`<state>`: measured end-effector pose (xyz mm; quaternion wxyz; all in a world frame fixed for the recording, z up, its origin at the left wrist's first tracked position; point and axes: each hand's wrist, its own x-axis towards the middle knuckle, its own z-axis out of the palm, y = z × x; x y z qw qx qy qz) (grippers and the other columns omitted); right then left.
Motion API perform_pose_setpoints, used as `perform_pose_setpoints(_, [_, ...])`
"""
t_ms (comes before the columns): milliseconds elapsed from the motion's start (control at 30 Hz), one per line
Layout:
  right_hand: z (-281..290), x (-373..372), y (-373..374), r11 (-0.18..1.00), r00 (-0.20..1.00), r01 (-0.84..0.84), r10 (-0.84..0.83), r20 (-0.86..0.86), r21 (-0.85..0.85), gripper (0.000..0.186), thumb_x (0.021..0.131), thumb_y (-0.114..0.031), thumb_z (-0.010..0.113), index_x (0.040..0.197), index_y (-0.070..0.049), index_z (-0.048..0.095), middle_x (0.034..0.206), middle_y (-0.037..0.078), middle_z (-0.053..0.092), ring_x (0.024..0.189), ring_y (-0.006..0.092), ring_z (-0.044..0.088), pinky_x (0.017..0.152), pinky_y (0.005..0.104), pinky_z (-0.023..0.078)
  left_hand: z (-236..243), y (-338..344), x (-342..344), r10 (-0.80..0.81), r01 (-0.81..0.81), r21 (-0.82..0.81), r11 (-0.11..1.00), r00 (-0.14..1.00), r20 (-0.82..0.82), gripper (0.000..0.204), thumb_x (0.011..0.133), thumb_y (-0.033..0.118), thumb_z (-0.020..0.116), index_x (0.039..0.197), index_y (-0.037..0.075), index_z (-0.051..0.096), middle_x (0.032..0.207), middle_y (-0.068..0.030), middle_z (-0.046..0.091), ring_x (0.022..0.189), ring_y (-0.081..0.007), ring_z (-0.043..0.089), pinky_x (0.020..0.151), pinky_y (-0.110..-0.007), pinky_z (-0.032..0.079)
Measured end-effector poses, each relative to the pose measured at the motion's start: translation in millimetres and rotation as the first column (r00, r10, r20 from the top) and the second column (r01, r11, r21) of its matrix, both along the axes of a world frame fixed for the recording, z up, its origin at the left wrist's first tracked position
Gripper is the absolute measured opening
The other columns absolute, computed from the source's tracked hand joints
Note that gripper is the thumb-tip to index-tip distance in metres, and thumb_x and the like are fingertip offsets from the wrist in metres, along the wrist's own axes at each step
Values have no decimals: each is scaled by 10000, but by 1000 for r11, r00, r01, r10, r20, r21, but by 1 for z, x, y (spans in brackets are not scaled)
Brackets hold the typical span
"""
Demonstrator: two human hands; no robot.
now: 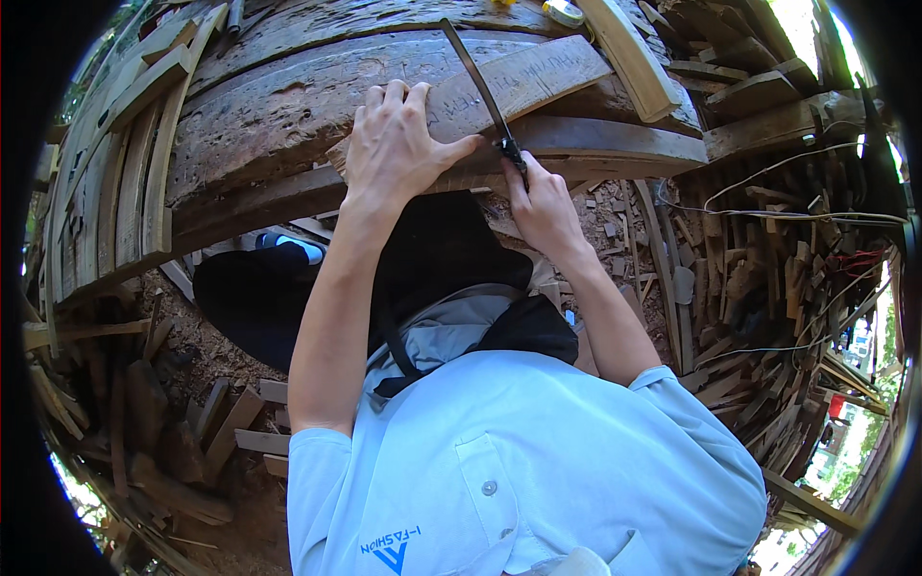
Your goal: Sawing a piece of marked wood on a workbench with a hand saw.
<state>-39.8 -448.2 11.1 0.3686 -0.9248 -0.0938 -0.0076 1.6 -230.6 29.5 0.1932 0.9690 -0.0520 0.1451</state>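
My right hand (549, 213) is closed around the black handle of a handsaw (476, 81). Its long, thin dark blade runs up and away to the left, across a wooden board (543, 79) with handwriting on its face. On the left part of that board rests my left hand (392, 144), fingers spread flat and thumb stretched toward the blade. The board lies slantwise on a worn, thick timber workbench (274, 110), along its near edge. Whether the blade has cut into the wood cannot be made out.
A lighter wooden bar (629, 58) lies at the bench's right, near a tape measure (563, 12). Long strips (158, 182) are stacked at the left. Heaped offcuts (759, 278) and loose wires (807, 213) fill the right side. Scraps (240, 422) litter the ground.
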Motion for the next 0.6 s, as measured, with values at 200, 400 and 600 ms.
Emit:
perform_pose_setpoints(200, [5,-2,-1,997,1000,-12,12,10,76,276,1101,-214,563,1185,23,676,867,323,702,866,525,690,723,573,527,0,0,-1,-1,1,5,1000,1000,1,993,770,744,833,1426,19,658,1295,-132,666,1266,-309,601,1085,-453,528])
perform_pose_setpoints(400, [7,3,0,998,999,-21,19,37,60,276,1098,-217,570,1181,19,688,865,325,700,857,520,692,718,570,526,3,-1,-2,-1,1,-1,1000,1000,-15,1001,767,758,830,1427,25,659,1284,-123,669,1252,-297,601,1083,-444,531])
perform_pose_setpoints(600, [6,4,1,999,1000,-12,12,-19,35,275,1099,-220,569,1166,19,687,857,322,700,855,519,691,720,572,525,1,0,-1,-3,3,1,1000,1000,-23,995,767,753,833,1434,37,657,1283,-114,668,1254,-293,598,1088,-441,533])
